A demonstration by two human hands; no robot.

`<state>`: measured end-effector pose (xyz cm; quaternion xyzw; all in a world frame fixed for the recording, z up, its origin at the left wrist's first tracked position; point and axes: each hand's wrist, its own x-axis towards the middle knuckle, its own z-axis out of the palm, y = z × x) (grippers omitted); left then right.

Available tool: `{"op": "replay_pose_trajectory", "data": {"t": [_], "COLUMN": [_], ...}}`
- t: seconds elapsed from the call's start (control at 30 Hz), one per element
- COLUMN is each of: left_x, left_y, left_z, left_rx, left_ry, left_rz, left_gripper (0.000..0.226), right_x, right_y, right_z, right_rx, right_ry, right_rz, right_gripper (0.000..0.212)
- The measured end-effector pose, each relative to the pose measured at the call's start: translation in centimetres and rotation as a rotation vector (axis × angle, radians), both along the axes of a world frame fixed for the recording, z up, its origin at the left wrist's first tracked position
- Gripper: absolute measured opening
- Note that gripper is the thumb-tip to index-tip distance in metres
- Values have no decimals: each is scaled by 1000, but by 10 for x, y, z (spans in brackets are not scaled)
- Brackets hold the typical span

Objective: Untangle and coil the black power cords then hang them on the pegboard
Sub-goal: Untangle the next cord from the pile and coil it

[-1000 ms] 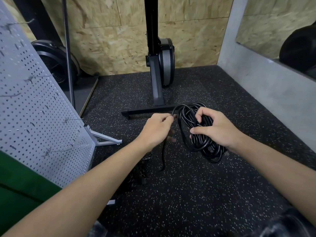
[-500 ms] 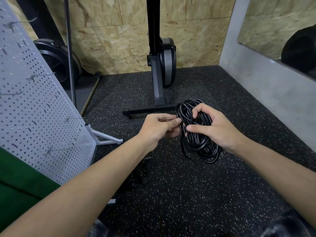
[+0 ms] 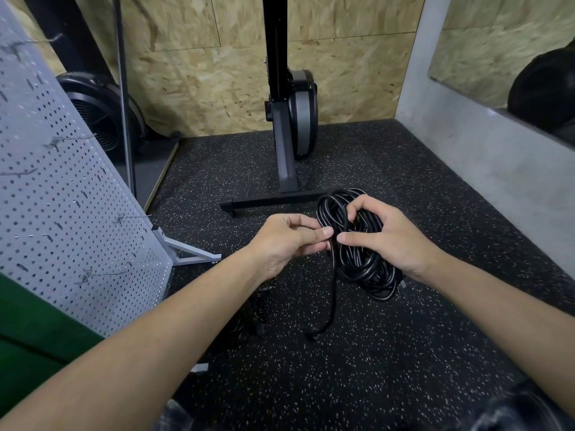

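The right hand [image 3: 392,241] is gripping the coil [image 3: 357,265] in the air, to the right of the pegboard [image 3: 62,197], with its fingers [image 3: 364,209] clenched through the loops, probably so they do not fall apart. The left hand [image 3: 286,241] is pinching the loose end [image 3: 334,293], I think for wrapping it. The coil's long axis is standing nearly upright; the loose end is hanging down, its plug [image 3: 312,335] pointing down and toward the pegboard.

Right hand [image 3: 389,241] covers a good chunk of the coiled cord [image 3: 357,265], so no idea how the loops sit under it. The dangling end [image 3: 312,335] is too dark to make out. 1 more dark pile [image 3: 252,318] sits mostly behind the left forearm [image 3: 186,306]. The pegboard [image 3: 62,197] runs off the left edge.
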<state>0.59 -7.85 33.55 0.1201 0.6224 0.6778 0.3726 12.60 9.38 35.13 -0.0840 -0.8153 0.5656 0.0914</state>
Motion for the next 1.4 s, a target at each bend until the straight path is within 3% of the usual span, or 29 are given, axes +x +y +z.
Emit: {"op": "replay_pose_trajectory", "data": {"t": [0.23,0.33,0.5,0.73,0.93,1.0,1.1,1.2,1.3,1.4], "left_x": [4,7,11,8,3,0,-8,-16,-28,-37], "left_y": [1,1,4,2,-5,-4,-4,-3,-5,-9], "left_z": [-6,-6,-7,-1,19,24,29,24,9,-6], "left_rx": [18,38,-88,-143,-93,-93,-96,-163,-206,-199], "left_ry": [143,213,608,692,1115,1225,1222,1134,1005,804], "left_rz": [-50,-42,5,56,67,79,89,47,-46,-89], "left_gripper": [17,17,15,20,19,20,15,9,6,10], "right_x": [5,2,-4,-6,-7,-5,0,6,11,14], "right_y": [-13,-7,-1,6,7,2,-7,-24,-37,-33], "right_z": [2,-2,-8,-4,0,-1,-1,6,15,30], "right_rx": [41,19,-121,-169,-193,-119,174,358,335,199], "right_ry": [43,54,56,-16,-214,-275,-396,-415,-323,-263], "right_rz": [42,47,-68,-98,14,94,313,474,494,449], "right_gripper": [45,42,33,28,74,84,89,64,37,27]}}
